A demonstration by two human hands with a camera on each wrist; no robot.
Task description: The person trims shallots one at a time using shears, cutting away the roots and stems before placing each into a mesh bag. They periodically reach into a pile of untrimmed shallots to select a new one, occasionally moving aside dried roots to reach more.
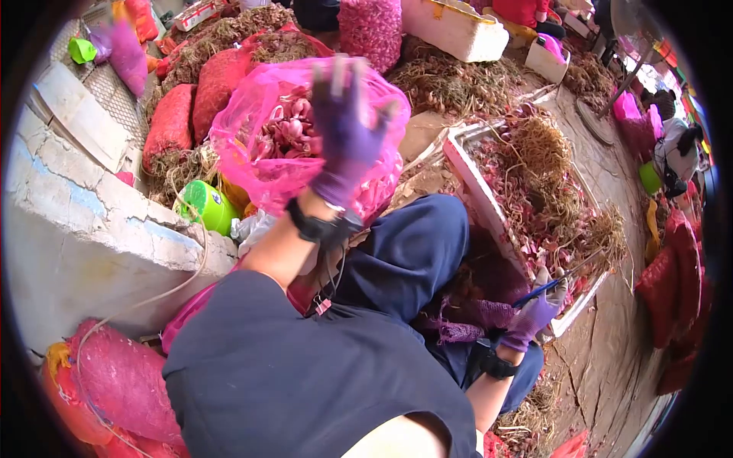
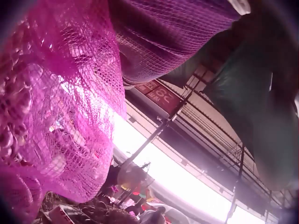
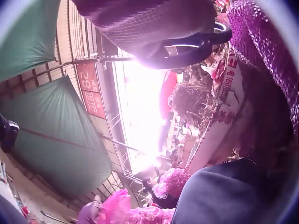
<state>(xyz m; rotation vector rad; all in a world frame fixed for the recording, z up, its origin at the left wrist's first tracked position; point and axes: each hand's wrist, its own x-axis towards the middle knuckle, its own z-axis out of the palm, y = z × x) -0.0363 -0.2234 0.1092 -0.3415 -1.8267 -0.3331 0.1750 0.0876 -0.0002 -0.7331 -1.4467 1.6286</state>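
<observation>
My left hand point(image 1: 347, 133), in a purple glove, is raised over a pink mesh bag point(image 1: 237, 179) with its fingers spread and blurred; it holds nothing. Inside the bag's open mouth lie reddish shallots point(image 1: 290, 130). In the left wrist view, the mesh point(image 2: 93, 140) fills the left side beside the gloved palm. My right hand point(image 1: 532, 317), gloved alike, grips scissors point(image 1: 544, 290) with blue handles at the near end of a white foam box point(image 1: 489, 195). The blades point over the box, which is heaped with shallots and dry stems point(image 1: 546, 206). Dark handle loops point(image 3: 187, 58) show below the right glove.
Left of me runs a cracked concrete ledge point(image 1: 114, 206), with a green container point(image 1: 208, 206) beside it. Full red sacks point(image 1: 169, 118) and another foam box point(image 1: 458, 30) stand ahead. My bent knee point(image 1: 427, 237) is between bag and box. More red sacks point(image 1: 672, 267) lie at the right.
</observation>
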